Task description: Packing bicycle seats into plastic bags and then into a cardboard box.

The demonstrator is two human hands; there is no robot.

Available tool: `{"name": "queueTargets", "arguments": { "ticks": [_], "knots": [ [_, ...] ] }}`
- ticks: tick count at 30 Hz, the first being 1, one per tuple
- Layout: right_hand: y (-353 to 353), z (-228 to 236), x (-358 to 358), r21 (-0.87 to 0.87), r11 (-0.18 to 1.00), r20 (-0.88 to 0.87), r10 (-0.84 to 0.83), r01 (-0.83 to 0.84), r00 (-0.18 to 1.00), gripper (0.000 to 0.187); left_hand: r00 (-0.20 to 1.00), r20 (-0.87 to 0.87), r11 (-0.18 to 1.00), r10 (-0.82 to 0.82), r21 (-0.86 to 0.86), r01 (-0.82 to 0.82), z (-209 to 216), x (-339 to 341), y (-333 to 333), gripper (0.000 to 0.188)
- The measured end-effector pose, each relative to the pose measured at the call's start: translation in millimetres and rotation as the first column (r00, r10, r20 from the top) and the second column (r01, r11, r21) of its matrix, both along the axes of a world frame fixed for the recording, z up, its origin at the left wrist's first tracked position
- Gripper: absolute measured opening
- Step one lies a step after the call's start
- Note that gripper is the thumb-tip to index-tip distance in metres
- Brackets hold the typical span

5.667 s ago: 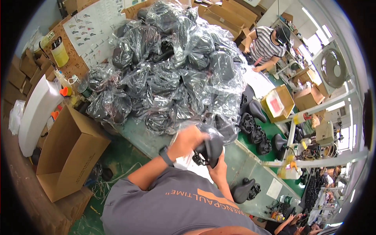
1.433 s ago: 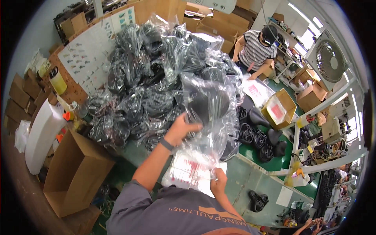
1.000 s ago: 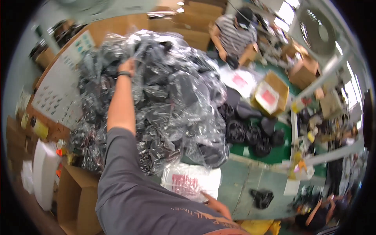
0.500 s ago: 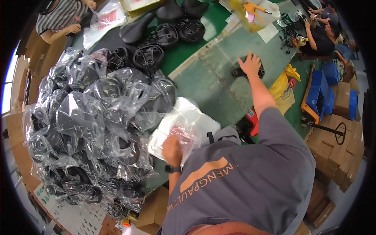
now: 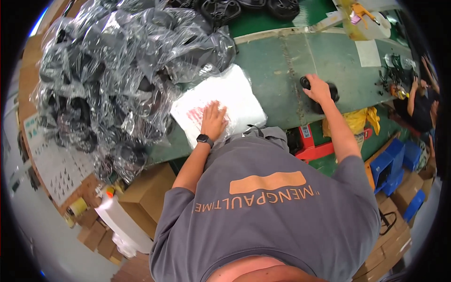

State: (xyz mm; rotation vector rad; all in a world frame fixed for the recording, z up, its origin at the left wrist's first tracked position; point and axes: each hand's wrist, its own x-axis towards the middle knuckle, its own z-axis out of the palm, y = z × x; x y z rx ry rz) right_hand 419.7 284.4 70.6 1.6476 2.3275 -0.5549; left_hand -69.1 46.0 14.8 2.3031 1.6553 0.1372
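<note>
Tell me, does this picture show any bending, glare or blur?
Head view: the far edge of the green workbench bows in an arc; glare streaks the clear plastic bags; the white bag stack looks almost washed out in places. Also head view: the black saddle at the right hand loses detail, and the co-worker at the right rim looks soft.

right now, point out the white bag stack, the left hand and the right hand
White bag stack (image 5: 237,94), head view: bare upper surface
Left hand (image 5: 214,121), head view: back of hand
Right hand (image 5: 319,90), head view: back of hand
</note>
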Motion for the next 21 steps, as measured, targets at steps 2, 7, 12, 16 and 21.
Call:
{"name": "queueTargets", "arguments": {
  "ticks": [2, 7, 12, 16, 21],
  "knots": [
    [-21.6, 20.4, -1.5, 0.183, 0.94, -0.133, -0.268, 0.289, 0.954, 0.078, 0.956, 0.136, 0.965, 0.261, -0.033, -0.259, 37.3, 4.6, 2.5, 0.073],
    [-125.9, 26.7, 36.0, -0.169, 0.656, -0.306, -0.745, 0.736, 0.593, 0.059, 0.841, 0.442, 0.945, 0.311, -0.05, -0.322, 70.6, 0.2, -39.6, 0.06],
    [-240.2, -30.4, 26.5, -0.647, 0.498, -0.092, -0.802, 0.577, 0.59, 0.054, 0.698, 0.447, 0.706, 0.56, -0.699, -0.119, 42.4, -1.1, -101.4, 0.04],
    [-273.9, -17.0, -42.9, -0.831, 0.346, -0.301, -0.938, 0.436, 0.173, 0.051, 0.864, 0.359, 0.773, 0.352, -0.632, -0.053, 31.8, -5.8, -102.3, 0.021],
    [-270.0, 24.7, -45.3, -0.96, 0.192, -0.175, -0.98, 0.205, 0.099, 0.04, 0.137, 0.689, 0.664, 0.712, -0.597, -0.45, 45.7, -8.6, -92.8, 0.021]
  ]
}}
